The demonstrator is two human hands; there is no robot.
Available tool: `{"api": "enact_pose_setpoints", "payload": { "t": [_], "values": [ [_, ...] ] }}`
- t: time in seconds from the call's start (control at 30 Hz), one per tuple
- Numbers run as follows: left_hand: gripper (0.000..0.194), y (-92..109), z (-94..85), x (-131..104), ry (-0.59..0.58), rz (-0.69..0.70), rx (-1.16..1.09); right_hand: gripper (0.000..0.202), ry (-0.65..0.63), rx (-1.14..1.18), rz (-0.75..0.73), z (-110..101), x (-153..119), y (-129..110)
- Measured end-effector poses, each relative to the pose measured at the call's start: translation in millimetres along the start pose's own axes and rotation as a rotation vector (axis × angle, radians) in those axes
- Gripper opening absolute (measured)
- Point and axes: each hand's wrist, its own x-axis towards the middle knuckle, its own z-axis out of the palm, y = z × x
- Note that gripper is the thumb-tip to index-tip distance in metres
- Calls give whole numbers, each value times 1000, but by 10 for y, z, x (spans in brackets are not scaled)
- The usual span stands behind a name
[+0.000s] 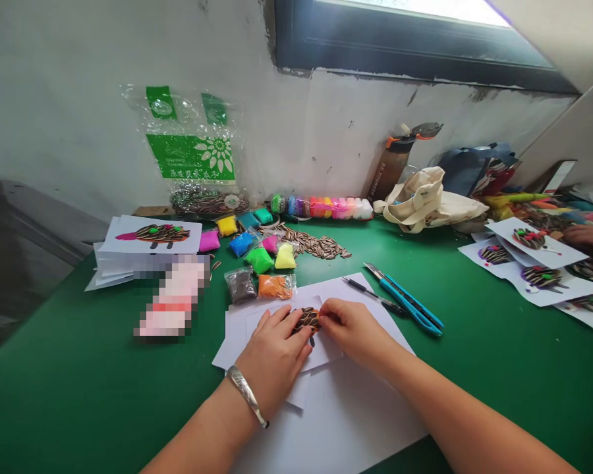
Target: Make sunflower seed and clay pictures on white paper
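Note:
My left hand (277, 349), with a silver bracelet at the wrist, lies flat with fingers spread on a white sheet (326, 352), its fingertips touching a seed-covered figure (306, 319) with orange clay at its edge. At the figure's right edge, my right hand (343, 322) is closed in a pinch; whatever is between its fingertips is too small to make out. More white paper (346, 421) lies underneath. Just behind my hands are a dark clay packet (240, 286) and an orange one (275, 286).
A black pen (375, 295) and a blue utility knife (408, 303) lie to the right. Behind are sunflower seeds (321, 245), several clay packets (259, 260), a cloth bag (425, 201) and a bottle (390, 164). Finished pictures (153, 236) sit left; another person's hand (590, 238) is far right.

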Motion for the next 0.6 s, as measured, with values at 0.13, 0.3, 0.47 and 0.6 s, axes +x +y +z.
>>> {"api": "enact_pose_setpoints", "payload": {
  "t": [0.13, 0.3, 0.47, 0.6],
  "values": [
    [28, 12, -3, 6, -32, -10, 18, 17, -25, -49, -30, 6, -13, -24],
    [27, 12, -7, 13, -49, -8, 27, 17, -66, -87, -97, 29, -10, -39],
    [29, 4, 12, 13, -45, -12, 24, 12, -30, -50, -60, -7, -45, -26],
    [29, -5, 38, 4, -40, -21, 23, 16, 25, -96, -66, -53, -93, -10]
  ]
}}
